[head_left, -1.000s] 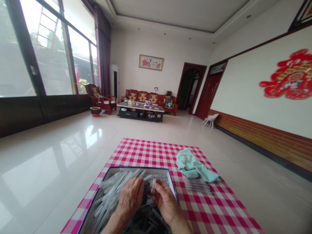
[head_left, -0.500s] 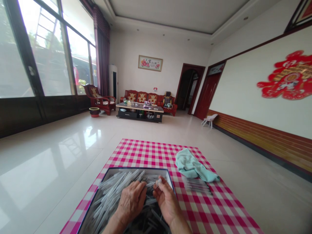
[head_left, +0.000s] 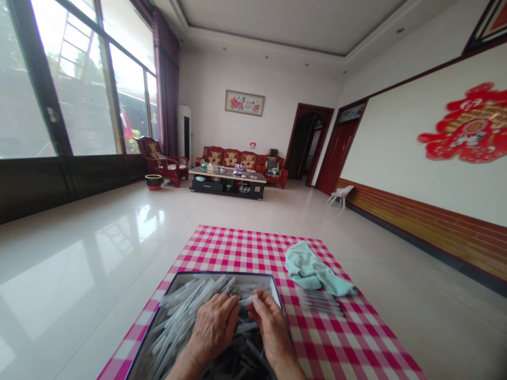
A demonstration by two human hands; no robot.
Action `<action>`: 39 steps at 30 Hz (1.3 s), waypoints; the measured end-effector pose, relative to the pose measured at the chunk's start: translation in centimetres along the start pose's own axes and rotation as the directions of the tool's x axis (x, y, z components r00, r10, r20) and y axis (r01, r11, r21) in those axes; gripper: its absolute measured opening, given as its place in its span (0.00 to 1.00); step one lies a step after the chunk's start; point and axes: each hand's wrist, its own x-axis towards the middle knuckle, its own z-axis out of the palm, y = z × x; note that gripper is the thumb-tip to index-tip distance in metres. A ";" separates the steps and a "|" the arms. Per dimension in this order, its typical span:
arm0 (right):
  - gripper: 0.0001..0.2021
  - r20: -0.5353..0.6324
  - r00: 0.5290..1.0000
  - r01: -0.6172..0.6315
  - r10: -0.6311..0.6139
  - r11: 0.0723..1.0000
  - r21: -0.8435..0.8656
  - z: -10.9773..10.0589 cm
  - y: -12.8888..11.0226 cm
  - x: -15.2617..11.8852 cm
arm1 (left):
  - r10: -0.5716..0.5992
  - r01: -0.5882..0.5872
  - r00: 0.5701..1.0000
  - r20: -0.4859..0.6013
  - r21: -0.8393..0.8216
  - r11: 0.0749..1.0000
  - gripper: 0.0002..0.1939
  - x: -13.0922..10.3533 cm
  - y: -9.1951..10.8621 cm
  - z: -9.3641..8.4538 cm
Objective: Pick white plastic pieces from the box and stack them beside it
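A blue-edged box (head_left: 180,274) at the near side of the table holds a heap of clear plastic tubes (head_left: 178,316) and darker pieces. Over the box, my left hand (head_left: 216,323) has its fingers curled together; what they hold, if anything, is hidden. My right hand (head_left: 270,322) pinches a small translucent tube (head_left: 249,300) whose other end reaches my left fingertips. To the right of the box, a row of clear tubes with dark tips (head_left: 321,303) lies on the checked cloth, beside a mint-green cloth (head_left: 311,268).
A pink and white checked tablecloth (head_left: 237,250) covers the table. Farther off across the tiled floor stand a low coffee table (head_left: 225,177), a red wooden sofa (head_left: 232,157), an armchair (head_left: 158,162) and a small stool (head_left: 341,195).
My right hand has turned inward, and the translucent piece in its fingers has tilted level, toward my left fingertips. My left hand has barely moved.
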 end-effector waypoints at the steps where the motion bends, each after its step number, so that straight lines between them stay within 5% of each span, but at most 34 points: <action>1: 0.21 -0.008 1.000 0.010 -0.011 1.000 -0.026 0.0 0.0 0.0 | -0.001 0.000 1.000 0.004 0.007 1.000 0.12 0.0 0.0 0.0; 16: 0.20 -0.083 0.997 -0.002 -0.003 0.998 -0.068 0.1 -0.2 0.1 | 0.058 -0.062 0.997 0.054 0.072 0.995 0.14 0.4 0.3 -0.7; 28: 0.13 0.009 0.992 -0.127 0.129 0.984 -0.128 -0.8 -2.2 0.4 | 0.100 -0.109 0.991 0.090 0.110 0.988 0.13 0.2 0.6 0.3; 39: 0.14 0.000 0.989 -0.150 0.151 0.983 -0.102 -1.0 -1.3 0.3 | 0.108 -0.120 0.990 0.086 0.145 0.982 0.12 0.1 0.6 0.7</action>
